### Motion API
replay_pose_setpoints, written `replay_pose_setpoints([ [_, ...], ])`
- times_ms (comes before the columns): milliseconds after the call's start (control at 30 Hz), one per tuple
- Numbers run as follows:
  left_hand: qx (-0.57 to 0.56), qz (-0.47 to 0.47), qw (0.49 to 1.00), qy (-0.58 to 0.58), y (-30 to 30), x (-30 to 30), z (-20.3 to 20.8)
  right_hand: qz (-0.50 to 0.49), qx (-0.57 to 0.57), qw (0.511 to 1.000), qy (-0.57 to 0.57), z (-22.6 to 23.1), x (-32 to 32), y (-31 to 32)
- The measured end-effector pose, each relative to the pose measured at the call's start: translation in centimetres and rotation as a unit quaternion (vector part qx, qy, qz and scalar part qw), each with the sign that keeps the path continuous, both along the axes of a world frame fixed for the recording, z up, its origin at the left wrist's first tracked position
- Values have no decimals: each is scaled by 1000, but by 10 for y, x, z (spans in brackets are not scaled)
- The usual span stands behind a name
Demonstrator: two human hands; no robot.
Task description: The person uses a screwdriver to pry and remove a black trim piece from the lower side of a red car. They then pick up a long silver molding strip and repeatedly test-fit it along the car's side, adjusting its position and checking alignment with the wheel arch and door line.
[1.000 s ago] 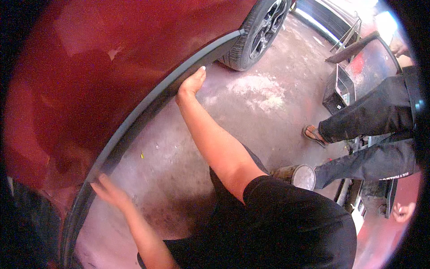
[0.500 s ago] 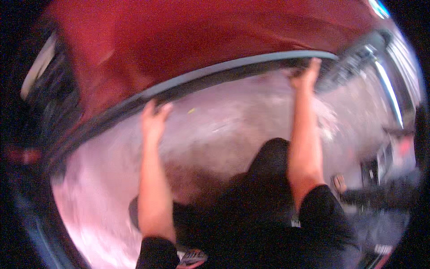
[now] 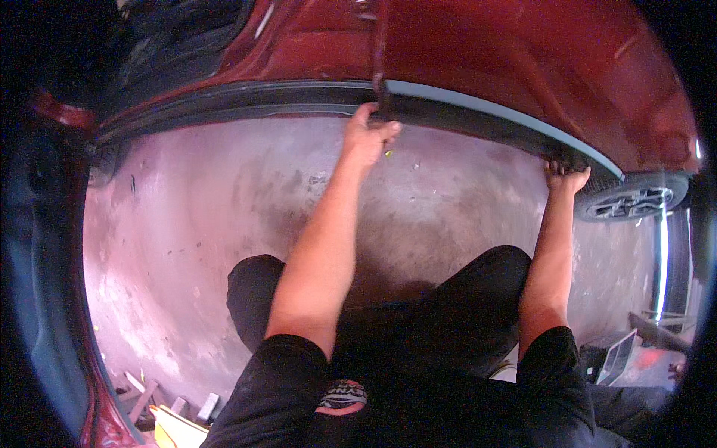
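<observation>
A red car body (image 3: 493,67) fills the upper part of the view, and a dark side skirt (image 3: 478,123) runs along its lower edge. My left hand (image 3: 370,138) is at the skirt's lower edge, just below the gap beside the door. One digit points up against the dark face and the others are curled. Farther right, near the wheel (image 3: 635,200), my right hand (image 3: 565,178) grips the skirt's lower edge with bent fingers. The fingertips of both hands are partly hidden. A light grey strip (image 3: 478,103) lies above the skirt.
An open doorway shows a dark sill (image 3: 246,97) at left. My bent knees (image 3: 258,291) are above the stained floor (image 3: 202,194). Tools and a yellow-white object (image 3: 175,429) lie at the lower left. A grey box-like object (image 3: 616,358) stands at the lower right.
The view has swung left, bringing the doorway and wheel plainly into sight. Both hands, apart from or barely near the skirt before, are now at its lower edge, with fingers curled.
</observation>
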State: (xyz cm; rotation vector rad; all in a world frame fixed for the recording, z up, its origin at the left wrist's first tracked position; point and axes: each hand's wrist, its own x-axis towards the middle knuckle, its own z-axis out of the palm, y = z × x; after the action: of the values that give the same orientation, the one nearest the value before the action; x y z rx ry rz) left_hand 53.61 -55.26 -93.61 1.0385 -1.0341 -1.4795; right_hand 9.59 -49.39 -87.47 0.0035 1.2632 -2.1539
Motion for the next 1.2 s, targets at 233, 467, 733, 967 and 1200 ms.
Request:
replay_pose_setpoints([
  [233, -41, 10, 980, 196, 0, -5, -20, 74, 98, 990, 62, -21, 29, 3],
  [467, -65, -28, 989, 127, -10, -13, -27, 49, 98, 989, 104, 9, 18, 44],
  [733, -33, -31, 990, 135, -8, -1, -21, 162, 317, 901, 248, 33, 91, 58],
  [967, -65, 10, 992, 104, -9, -11, -26, 228, 401, 823, 331, 30, 105, 55],
  [1200, -80, 101, 989, 71, 13, -7, -3, 349, 476, 682, 432, 30, 128, 56],
])
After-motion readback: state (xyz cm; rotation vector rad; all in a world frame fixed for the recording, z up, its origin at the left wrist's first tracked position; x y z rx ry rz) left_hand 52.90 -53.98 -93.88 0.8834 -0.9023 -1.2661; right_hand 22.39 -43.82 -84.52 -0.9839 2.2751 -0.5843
